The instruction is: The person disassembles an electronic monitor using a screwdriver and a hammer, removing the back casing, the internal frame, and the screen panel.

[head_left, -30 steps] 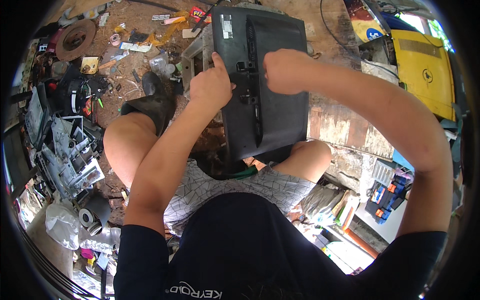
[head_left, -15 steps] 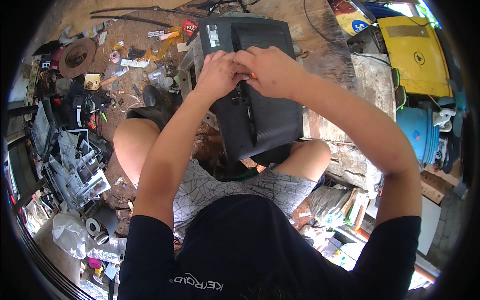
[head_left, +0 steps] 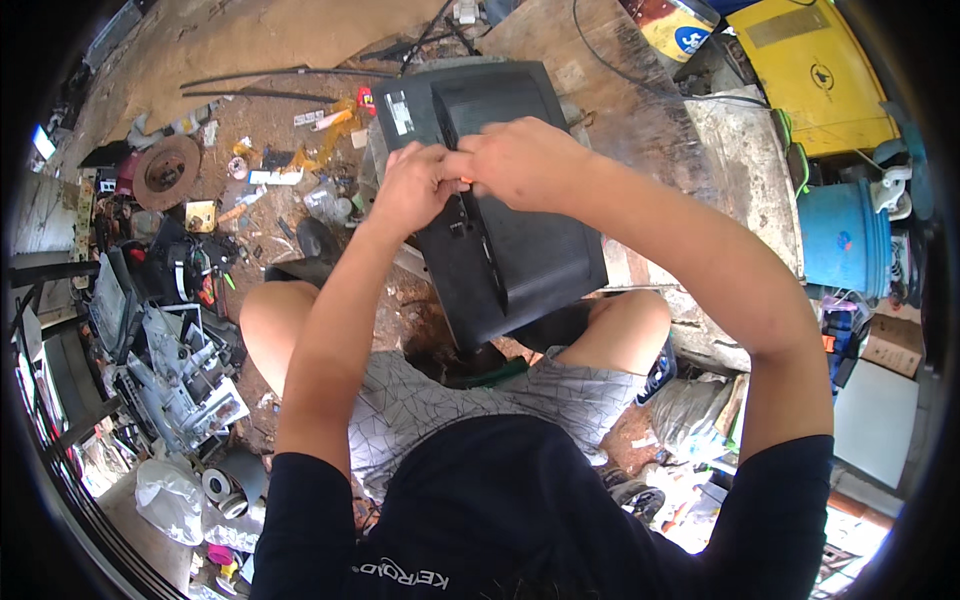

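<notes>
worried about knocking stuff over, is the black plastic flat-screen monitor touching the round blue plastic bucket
Apart. The head view shows it plainly: a weathered pale surface lies between the monitor and the bucket.

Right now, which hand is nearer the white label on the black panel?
Left. In the head view, the left hand is just below the white label; the right hand is farther, to the label's lower right, over the black panel.

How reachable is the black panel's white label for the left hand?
Likely yes: nothing covers the white label, just beyond the left hand on the black panel, though that hand is close up against the right hand.
</notes>
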`<state>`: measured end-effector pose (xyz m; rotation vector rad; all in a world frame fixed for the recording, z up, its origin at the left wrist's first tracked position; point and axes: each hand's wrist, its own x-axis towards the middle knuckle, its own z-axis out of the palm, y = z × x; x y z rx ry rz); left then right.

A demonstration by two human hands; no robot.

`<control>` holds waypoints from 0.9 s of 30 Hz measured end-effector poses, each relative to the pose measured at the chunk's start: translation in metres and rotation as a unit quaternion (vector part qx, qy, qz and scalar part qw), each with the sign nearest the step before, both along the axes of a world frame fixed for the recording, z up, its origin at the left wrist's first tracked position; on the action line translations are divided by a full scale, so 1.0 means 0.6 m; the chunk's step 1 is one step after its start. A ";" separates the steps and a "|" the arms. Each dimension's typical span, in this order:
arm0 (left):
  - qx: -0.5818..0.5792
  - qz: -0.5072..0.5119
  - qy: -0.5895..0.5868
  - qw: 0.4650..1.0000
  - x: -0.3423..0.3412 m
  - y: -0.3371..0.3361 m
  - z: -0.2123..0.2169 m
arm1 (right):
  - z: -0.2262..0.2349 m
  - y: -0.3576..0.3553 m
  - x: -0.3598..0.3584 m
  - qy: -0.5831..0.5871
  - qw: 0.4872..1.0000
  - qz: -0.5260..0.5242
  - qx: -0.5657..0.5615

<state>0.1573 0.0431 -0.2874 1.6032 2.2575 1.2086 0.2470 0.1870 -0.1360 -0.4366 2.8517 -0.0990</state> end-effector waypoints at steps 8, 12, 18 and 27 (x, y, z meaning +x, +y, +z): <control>0.023 0.007 0.014 1.000 0.005 0.001 -0.002 | 0.011 -0.014 -0.007 -0.048 0.998 -0.050 0.011; 0.031 0.027 0.003 0.999 0.008 0.001 -0.001 | 0.022 -0.001 -0.007 -0.055 0.994 0.079 0.042; 0.013 0.062 0.004 0.998 0.017 0.006 0.007 | 0.028 -0.003 -0.027 -0.145 0.957 -0.249 -0.019; 0.024 0.073 0.005 0.997 0.028 0.005 0.004 | 0.014 0.005 -0.028 -0.075 0.989 0.108 0.070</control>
